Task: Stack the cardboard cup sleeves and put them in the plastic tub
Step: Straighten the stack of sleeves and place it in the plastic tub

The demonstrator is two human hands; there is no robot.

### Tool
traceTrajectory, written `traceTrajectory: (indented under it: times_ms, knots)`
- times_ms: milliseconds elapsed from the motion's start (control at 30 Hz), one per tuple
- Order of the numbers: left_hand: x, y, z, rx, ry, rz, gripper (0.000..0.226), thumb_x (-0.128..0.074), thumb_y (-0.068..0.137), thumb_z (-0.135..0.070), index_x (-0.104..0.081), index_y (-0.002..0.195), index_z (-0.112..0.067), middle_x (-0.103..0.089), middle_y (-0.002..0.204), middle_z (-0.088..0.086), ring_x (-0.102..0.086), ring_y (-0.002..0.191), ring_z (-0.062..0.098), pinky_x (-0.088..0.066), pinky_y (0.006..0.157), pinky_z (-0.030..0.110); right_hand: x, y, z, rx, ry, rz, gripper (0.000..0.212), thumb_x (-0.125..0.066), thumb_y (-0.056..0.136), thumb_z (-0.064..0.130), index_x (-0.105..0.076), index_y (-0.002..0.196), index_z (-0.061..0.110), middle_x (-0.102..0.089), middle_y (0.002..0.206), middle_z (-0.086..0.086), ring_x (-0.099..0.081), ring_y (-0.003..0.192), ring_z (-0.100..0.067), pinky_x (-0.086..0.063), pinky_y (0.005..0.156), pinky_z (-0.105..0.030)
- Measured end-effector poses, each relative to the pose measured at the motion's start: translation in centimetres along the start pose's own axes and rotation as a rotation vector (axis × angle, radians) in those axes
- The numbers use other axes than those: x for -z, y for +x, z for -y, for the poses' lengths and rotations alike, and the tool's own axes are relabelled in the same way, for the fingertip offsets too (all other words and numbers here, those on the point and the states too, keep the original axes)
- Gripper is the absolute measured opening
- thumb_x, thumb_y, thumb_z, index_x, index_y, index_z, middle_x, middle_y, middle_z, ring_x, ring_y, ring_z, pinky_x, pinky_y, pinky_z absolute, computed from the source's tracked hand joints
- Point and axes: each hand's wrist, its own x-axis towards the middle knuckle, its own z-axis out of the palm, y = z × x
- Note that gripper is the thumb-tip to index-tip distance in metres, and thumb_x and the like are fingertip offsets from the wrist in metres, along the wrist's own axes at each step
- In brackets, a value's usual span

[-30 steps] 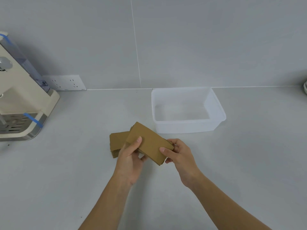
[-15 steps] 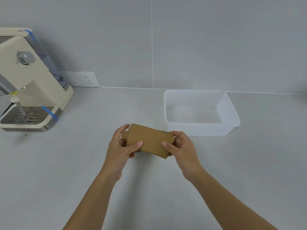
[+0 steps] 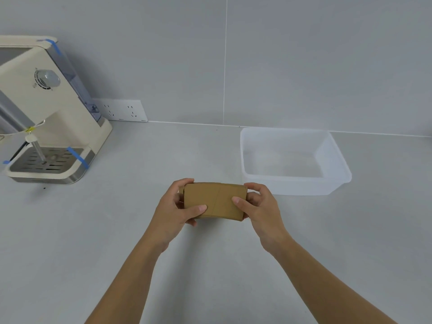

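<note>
Stack of brown cardboard cup sleeves [image 3: 215,200] held flat and level above the grey worktop [image 3: 140,230], pinched at both short ends. Left hand [image 3: 177,206] closed on the left end, thumb on top, fingers curled over the far edge. Right hand [image 3: 259,206] closed on the right end the same way, thumb pressed on the top sleeve. Edges of the stack squared up, a faint seam line running across the top sleeve near the middle. Clear plastic tub [image 3: 336,160] sitting on the worktop to the right and farther back, near the stack but apart from it, nothing seen inside. Cream coffee machine [image 3: 53,118] with strips of blue tape at far left against the wall. White double wall socket [image 3: 120,111] just beside it, low on the grey wall.
</note>
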Motion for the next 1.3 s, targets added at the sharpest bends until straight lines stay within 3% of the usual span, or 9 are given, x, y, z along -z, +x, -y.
traceTrajectory:
  times_ms: [67,200,333,600,833,1033,1167,1300]
  knots:
    - [0.1,0.4,-0.2,0.006,0.004,-0.012,0.057,-0.075,0.074,-0.004,-0.050,0.118,-0.031,-0.058,0.099,0.013,-0.059,0.079,0.024,-0.053,0.056,0.025,-0.4,0.5,-0.1,-0.018,0.018,-0.017,0.039,-0.066,0.082,0.005,-0.049,0.117,0.009,-0.065,0.090,-0.007,-0.061,0.077,-0.017,-0.047,0.058,-0.022]
    - [0.4,1.4,-0.4,0.038,0.004,-0.069,0.063,-0.074,0.075,-0.008,-0.043,0.127,-0.026,-0.060,0.100,0.008,-0.061,0.079,0.018,-0.052,0.058,0.019,-1.3,1.5,-0.1,-0.035,0.018,-0.046,0.031,-0.066,0.083,0.008,-0.054,0.112,0.011,-0.066,0.091,0.000,-0.063,0.077,-0.010,-0.049,0.057,-0.016]
    - [0.8,2.3,-0.3,0.067,0.003,-0.115,0.065,-0.074,0.076,-0.009,-0.041,0.132,-0.018,-0.060,0.101,0.006,-0.060,0.083,0.014,-0.049,0.065,0.020,-2.2,2.6,-0.3,-0.046,-0.034,-0.072,0.026,-0.066,0.083,0.011,-0.058,0.109,0.014,-0.066,0.096,-0.001,-0.063,0.083,-0.014,-0.050,0.066,-0.024]
    - [0.9,3.5,0.6,0.127,0.033,-0.199,0.062,-0.074,0.075,-0.009,-0.046,0.129,-0.020,-0.053,0.098,0.002,-0.054,0.083,0.013,-0.044,0.066,0.020,-3.5,4.0,-1.1,-0.068,-0.175,-0.120,0.028,-0.064,0.084,0.015,-0.061,0.112,0.013,-0.066,0.101,-0.003,-0.063,0.093,-0.018,-0.052,0.081,-0.031]
    - [0.9,3.9,0.8,0.186,0.030,-0.188,0.053,-0.073,0.076,-0.009,-0.050,0.123,-0.019,-0.054,0.090,-0.002,-0.054,0.078,0.009,-0.040,0.060,0.018,-3.8,4.7,-1.5,-0.095,-0.251,-0.162,0.032,-0.065,0.083,0.020,-0.058,0.114,0.015,-0.058,0.098,0.000,-0.057,0.090,-0.017,-0.047,0.076,-0.028]
    - [1.2,4.2,0.9,0.236,0.015,-0.194,0.063,-0.074,0.075,-0.007,-0.045,0.129,-0.017,-0.056,0.102,0.005,-0.056,0.082,0.013,-0.039,0.060,0.019,-4.0,4.8,-2.0,-0.107,-0.331,-0.184,0.034,-0.066,0.083,0.025,-0.057,0.113,0.014,-0.051,0.116,-0.005,-0.053,0.097,-0.016,-0.044,0.076,-0.027]
    - [1.5,4.4,1.0,0.315,-0.023,-0.202,0.073,-0.076,0.074,-0.010,-0.037,0.136,-0.009,-0.054,0.115,0.006,-0.054,0.097,0.020,-0.038,0.069,0.022,-3.9,4.8,-1.8,-0.155,-0.340,-0.183,0.046,-0.067,0.082,0.029,-0.050,0.123,0.015,-0.042,0.127,-0.002,-0.047,0.107,-0.017,-0.044,0.088,-0.033]
    - [2.1,5.1,1.3,0.407,-0.007,-0.138,0.056,-0.078,0.070,-0.010,-0.053,0.120,-0.003,-0.063,0.115,0.009,-0.060,0.101,0.021,-0.045,0.084,0.028,-3.5,5.0,-1.4,-0.317,-0.352,-0.138,0.067,-0.065,0.082,0.037,-0.035,0.136,0.011,-0.040,0.137,-0.006,-0.044,0.113,-0.020,-0.034,0.085,-0.030]
